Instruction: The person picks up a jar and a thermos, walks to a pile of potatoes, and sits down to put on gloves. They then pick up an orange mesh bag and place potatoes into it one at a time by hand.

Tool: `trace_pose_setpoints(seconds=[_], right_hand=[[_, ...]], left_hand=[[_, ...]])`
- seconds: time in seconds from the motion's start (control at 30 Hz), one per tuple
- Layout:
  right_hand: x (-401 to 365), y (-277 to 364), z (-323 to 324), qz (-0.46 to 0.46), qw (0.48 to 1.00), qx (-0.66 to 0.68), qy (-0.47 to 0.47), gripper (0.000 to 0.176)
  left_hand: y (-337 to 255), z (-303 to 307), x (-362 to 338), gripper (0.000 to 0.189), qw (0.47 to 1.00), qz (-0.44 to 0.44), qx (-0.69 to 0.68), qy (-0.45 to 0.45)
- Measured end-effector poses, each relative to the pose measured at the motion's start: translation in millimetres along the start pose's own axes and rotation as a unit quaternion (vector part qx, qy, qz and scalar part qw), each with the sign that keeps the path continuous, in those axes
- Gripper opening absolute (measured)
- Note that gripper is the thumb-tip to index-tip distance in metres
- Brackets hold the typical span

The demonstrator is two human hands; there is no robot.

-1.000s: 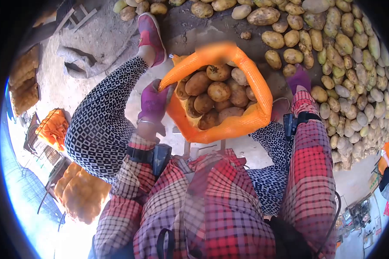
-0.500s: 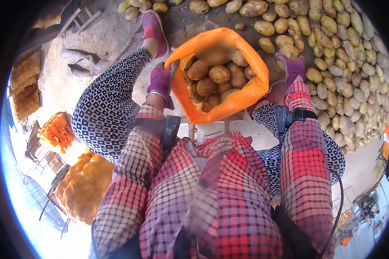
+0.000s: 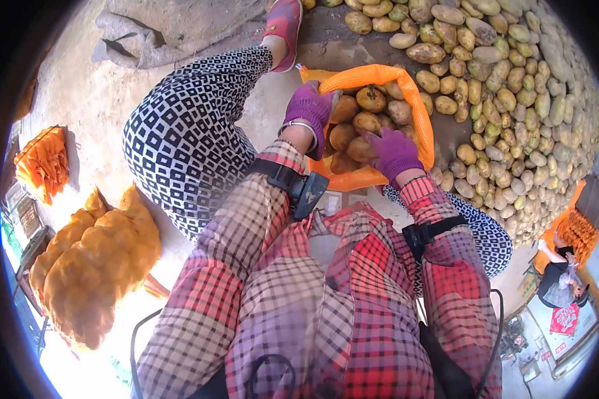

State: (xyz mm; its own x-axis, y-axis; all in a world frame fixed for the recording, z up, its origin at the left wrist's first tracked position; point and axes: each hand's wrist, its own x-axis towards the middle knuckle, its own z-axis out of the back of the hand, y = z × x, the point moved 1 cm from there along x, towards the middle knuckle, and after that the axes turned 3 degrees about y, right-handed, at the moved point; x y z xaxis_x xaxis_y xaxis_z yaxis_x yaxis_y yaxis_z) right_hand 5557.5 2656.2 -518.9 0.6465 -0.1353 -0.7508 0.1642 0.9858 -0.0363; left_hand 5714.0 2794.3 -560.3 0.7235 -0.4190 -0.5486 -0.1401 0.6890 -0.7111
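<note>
An orange mesh sack (image 3: 422,120) stands between my legs, holding several potatoes (image 3: 369,100). My left hand (image 3: 308,106), in a purple glove, grips the sack's rim on the left side. My right hand (image 3: 394,153), also in a purple glove, lies over the potatoes inside the sack near its front rim. Whether it clasps one I cannot tell.
A big heap of loose potatoes (image 3: 512,86) covers the ground to the right and behind the sack. Filled orange sacks (image 3: 93,259) lie at the left, a stack of empty orange sacks (image 3: 43,163) further left. Another person (image 3: 562,266) crouches at the far right.
My right hand has come from the potato heap into the sack. The left hand keeps its hold on the rim. The view has shifted leftward.
</note>
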Motion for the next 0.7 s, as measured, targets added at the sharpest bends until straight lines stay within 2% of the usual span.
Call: trace_pose_setpoints(seconds=[0.07,0.13,0.2,0.27,0.33,0.4,0.43,0.47,0.53,0.57,0.6,0.63,0.67,0.7], right_hand=[[-7.5,-4.5,5.1,-0.038,0.997,0.057,-0.046,0.057],[-10.4,-1.1,3.6,-0.048,0.997,0.056,0.004,0.048],[4.6,7.3,-27.1,-0.063,0.994,0.039,-0.081,0.038],[-1.0,12.7,-6.2,-0.059,0.994,0.089,-0.017,0.039],[-9.7,11.9,-0.1,-0.078,0.99,0.115,-0.013,0.041],[-22.5,-10.0,30.3,-0.086,0.986,0.141,-0.024,0.044],[-49.2,-24.1,64.7,-0.007,0.966,0.259,0.007,0.048],[-77.0,-37.2,85.5,0.074,0.923,0.375,0.04,0.052],[-107.0,-62.1,106.6,0.129,0.905,0.396,-0.088,0.058],[-155.7,-88.6,131.5,0.137,0.861,0.45,-0.196,0.054],[-206.8,-113.3,151.3,0.112,0.817,0.477,-0.305,0.051],[-245.7,-158.2,149.2,0.072,0.806,0.455,-0.372,0.047],[-303.4,-190.3,128.3,0.012,0.704,0.527,-0.476,0.043],[-338.5,-211.8,110.4,-0.03,0.598,0.58,-0.552,0.039]], left_hand=[[3.8,-5.3,0.6,0.047,1.0,0.008,-0.005,0.009],[13.8,-14.4,12.6,0.046,0.999,-0.015,-0.05,0.015],[9.7,-13.9,7.8,0.042,0.996,-0.021,-0.08,0.015],[21.3,-19.9,10.5,0.038,0.989,-0.037,-0.138,0.023],[13.3,-13.8,8.3,0.036,0.994,-0.059,-0.089,0.009],[-3.2,-5.4,2.7,0.038,0.991,-0.087,-0.095,0.017],[-2.0,-4.2,-2.3,0.039,0.992,-0.078,-0.099,0.029],[9.7,-7.7,0.1,0.039,0.992,-0.079,-0.087,0.038],[35.4,-11.9,19.7,0.038,0.992,-0.075,-0.09,0.037],[19.2,-8.3,4.9,0.036,0.988,-0.043,-0.141,0.053],[-1.1,-6.2,-14.1,0.037,0.978,-0.063,-0.188,0.062],[-3.4,-3.8,-17.7,0.04,0.985,-0.044,-0.155,0.056],[-8.5,-5.2,-21.0,0.035,0.997,-0.061,-0.047,0.016],[-0.3,-5.6,-18.7,0.036,0.991,-0.12,-0.057,0.015]])
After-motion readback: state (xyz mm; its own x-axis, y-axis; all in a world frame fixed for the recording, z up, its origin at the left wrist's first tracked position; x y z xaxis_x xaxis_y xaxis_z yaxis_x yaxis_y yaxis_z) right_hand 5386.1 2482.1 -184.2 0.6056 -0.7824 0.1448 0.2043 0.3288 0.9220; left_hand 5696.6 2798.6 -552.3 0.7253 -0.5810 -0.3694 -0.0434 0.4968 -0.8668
